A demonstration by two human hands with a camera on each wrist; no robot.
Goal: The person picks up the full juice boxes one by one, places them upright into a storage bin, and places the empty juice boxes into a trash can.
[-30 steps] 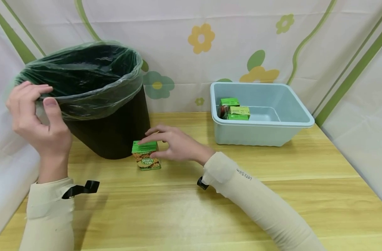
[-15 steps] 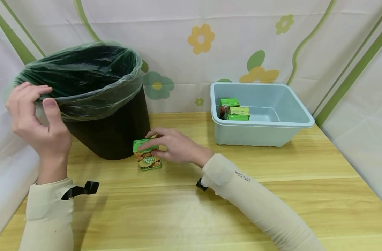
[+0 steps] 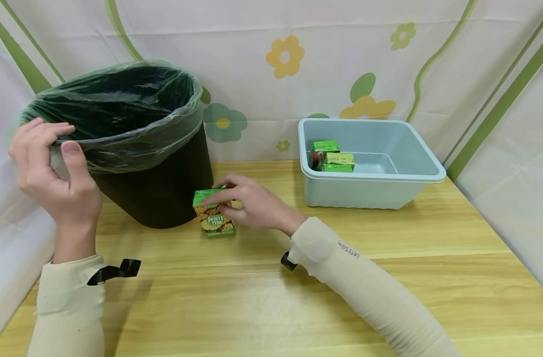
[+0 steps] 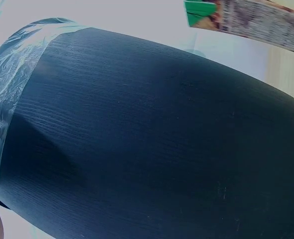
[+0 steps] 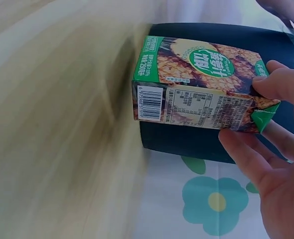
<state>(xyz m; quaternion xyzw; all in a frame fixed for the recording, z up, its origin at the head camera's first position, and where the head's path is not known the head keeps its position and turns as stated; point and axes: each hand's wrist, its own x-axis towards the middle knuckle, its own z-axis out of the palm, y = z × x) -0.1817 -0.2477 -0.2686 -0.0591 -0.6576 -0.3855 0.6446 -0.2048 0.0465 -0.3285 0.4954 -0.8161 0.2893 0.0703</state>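
table [image 3: 387, 277]: light wood planks, with flower-print sheets hung along the back and side edges
bin [image 3: 164, 178]: big black one near the back-left corner, lined with a green see-through bag [image 3: 133, 144] folded over the rim; the left wrist view is pretty much just its dark wall [image 4: 152, 149] plus a strip of bag
tub [image 3: 378, 191]: pale blue, toward the back-right corner, with a few green cartons [image 3: 335, 156] stacked in its left end
left hand [image 3: 52, 173]: up at the bin's near-left rim, thumb and fingers pinching the bag edge
right hand [image 3: 253, 206]: fingers wrapped round the top of the juice carton
juice carton [image 3: 213, 213]: green, tipped a bit, right in front of the bin's base; only the right wrist view shows the barcode and small-print side [image 5: 197, 99]; can't tell if its bottom edge is on the table
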